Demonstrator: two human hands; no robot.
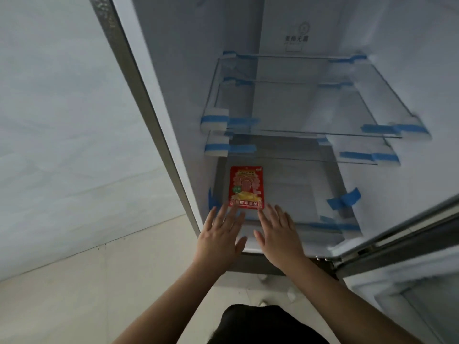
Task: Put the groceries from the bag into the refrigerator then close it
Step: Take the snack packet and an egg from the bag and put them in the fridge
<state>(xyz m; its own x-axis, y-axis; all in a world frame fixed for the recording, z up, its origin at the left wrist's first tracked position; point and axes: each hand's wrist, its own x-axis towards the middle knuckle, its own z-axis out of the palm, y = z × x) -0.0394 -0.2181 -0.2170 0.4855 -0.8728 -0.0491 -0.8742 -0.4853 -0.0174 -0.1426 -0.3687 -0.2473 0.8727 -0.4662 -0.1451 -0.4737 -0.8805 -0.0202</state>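
Both hands reach into the open refrigerator [285, 33], palms down, fingers spread and holding nothing. The left hand [218, 234] and the right hand [279, 235] lie side by side, apart from each other, at the front edge of the lowest shelf [298, 194]. Just beyond their fingertips the red packet [246, 187] lies flat on that shelf, its near edge by the left fingers; I cannot tell whether they touch it. Above the hands sit two bare glass shelves [310, 108], with blue tape [344, 198] out past the right hand.

place: home kitchen, I'd say | cues: open fridge [285, 70] before me, glass shelves [310, 108] still taped, tiled floor [87, 281], plain wall [62, 108]
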